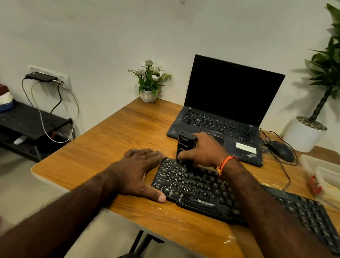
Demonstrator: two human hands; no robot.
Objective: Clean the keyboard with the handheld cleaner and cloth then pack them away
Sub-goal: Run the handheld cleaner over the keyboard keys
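Two hands busy: my right hand (202,150) grips the small, rigid handheld cleaner (185,146) round its body, fingers curled; left hand (141,172), flat, steadies the light keyboard (242,200).

Pale wall (94,13) — wooden table (118,133), black side shelf (29,120).

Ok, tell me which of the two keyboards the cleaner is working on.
The separate black keyboard nearest the table's front edge; the right hand holds the cleaner on its top-left keys. The laptop behind is untouched.
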